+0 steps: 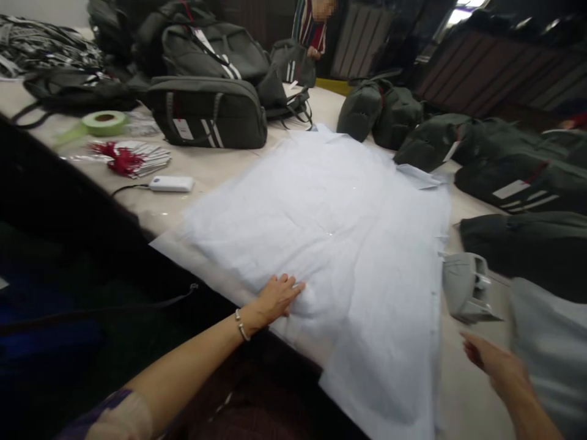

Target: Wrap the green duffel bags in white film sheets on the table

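Observation:
A stack of pale blue-white plastic bags (339, 244) lies spread over the table, its near corner hanging over the front edge. My left hand (275, 299) rests flat on the stack's near edge, fingers stretched out; a bracelet sits on that wrist. My right hand (493, 363) hovers above the table to the right of the stack, fingers loosely extended, holding nothing, slightly blurred. A grey tape dispenser (468, 287) lies just beyond it.
Several dark green bags (206, 110) crowd the far and right sides. A green tape roll (104, 122), red-tasselled tags (128, 159) and a white power bank (172, 183) lie at left. A person in a striped top (312, 30) stands at the back.

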Demonstrator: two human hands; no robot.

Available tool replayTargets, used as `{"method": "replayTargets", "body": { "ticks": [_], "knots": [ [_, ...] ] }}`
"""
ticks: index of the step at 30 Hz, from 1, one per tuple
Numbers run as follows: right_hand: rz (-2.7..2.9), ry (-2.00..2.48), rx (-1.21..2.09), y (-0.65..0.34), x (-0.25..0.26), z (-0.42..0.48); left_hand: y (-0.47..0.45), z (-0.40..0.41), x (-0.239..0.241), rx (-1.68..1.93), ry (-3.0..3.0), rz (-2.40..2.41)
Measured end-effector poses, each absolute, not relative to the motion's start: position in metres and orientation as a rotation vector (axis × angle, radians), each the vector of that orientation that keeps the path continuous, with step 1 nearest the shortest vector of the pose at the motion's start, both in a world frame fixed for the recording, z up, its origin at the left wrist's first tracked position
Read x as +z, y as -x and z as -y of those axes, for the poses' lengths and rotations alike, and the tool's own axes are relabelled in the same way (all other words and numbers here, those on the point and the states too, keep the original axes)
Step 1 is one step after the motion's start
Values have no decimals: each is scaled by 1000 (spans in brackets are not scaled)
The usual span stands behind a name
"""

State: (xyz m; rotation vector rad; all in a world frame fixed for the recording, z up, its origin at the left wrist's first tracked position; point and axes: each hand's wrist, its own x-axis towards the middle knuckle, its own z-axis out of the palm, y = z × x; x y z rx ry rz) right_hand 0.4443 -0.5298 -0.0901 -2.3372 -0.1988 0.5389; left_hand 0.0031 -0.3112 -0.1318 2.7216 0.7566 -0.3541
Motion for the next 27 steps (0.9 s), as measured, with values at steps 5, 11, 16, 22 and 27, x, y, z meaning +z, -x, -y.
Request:
{"method": "replayTargets", "body": {
  "ticks": [5,11,16,22,27],
  "knots": [
    [750,2054,1246,-253,-92,489,2,312,-131,-311,-2707,-702],
    [1005,1878,1527,-113,-125,450,8,314,-136,-250,-2732,-655],
    [1227,2238,1232,-114,-154,448,13,316,-140,-213,-2746,-619],
    [1296,2472,1088,-124,-160,447,19,322,-144,-216,-2761,-569],
    [1315,2532,1057,-142,-143,451,22,322,-135,-225,-2797,-540]
  ]
}}
